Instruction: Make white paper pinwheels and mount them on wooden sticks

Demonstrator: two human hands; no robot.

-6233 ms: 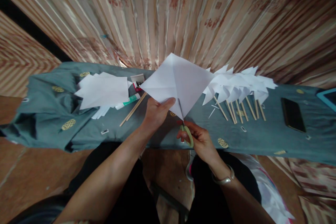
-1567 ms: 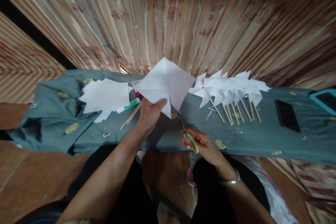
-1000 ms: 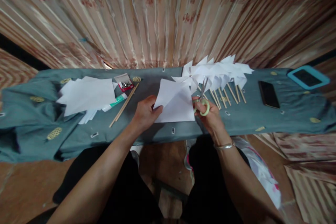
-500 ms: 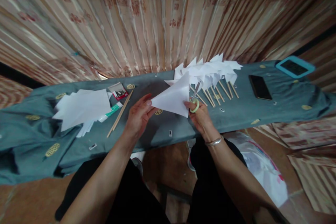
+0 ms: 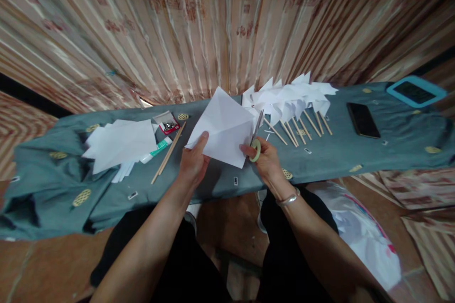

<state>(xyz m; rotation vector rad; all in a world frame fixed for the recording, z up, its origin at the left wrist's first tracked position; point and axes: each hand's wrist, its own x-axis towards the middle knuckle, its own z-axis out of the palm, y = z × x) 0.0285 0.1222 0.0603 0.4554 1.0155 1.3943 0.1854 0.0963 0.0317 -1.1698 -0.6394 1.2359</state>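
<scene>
A creased white paper sheet (image 5: pixel 223 125) is held over the middle of the cloth, opened out to a squarish shape. My left hand (image 5: pixel 195 158) pinches its near left corner, thumb on top. In my right hand (image 5: pixel 265 158) is a pair of scissors (image 5: pixel 255 149) with pale green handles, blades pointing away from me. The right thumb reaches toward the paper's right edge; whether it touches is unclear. Just beyond lie several paper pinwheels (image 5: pixel 284 97) on wooden sticks (image 5: pixel 289 132), overlapping in a row.
On the grey-green cloth (image 5: pixel 213 189), left, are a paper stack (image 5: pixel 124 142), a glue tube (image 5: pixel 156 149), a red-and-white box (image 5: pixel 167 124) of small metal pieces and loose sticks (image 5: pixel 168 154). A phone (image 5: pixel 363 120) and blue-framed device (image 5: pixel 415 91) lie right. A curtain (image 5: pixel 227 33) hangs behind.
The paper has gone from a folded triangle to an unfolded square. My left hand has moved slightly right and nearer me; the scissors stay in my right hand. The view has shifted a little.
</scene>
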